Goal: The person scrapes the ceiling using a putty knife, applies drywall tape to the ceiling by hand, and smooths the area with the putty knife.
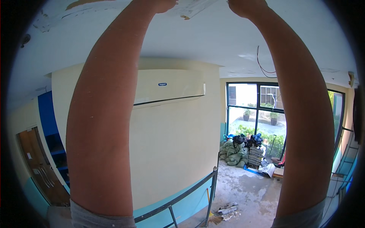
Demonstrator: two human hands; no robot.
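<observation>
Both of my arms reach straight up towards the white ceiling. At the top edge of the picture is my left hand, mostly cut off by the frame. Opposite it, my right hand is cut off in the same way. The fingers and anything in them are hidden. Between the hands the ceiling surface is scuffed, with a small torn brownish spot. Whether either hand touches the ceiling I cannot tell.
A metal scaffold rail runs below me. On the wall hangs a cream air conditioner. Wires dangle from the ceiling. On the floor are a broom, scrap pieces and piled green sacks by the window.
</observation>
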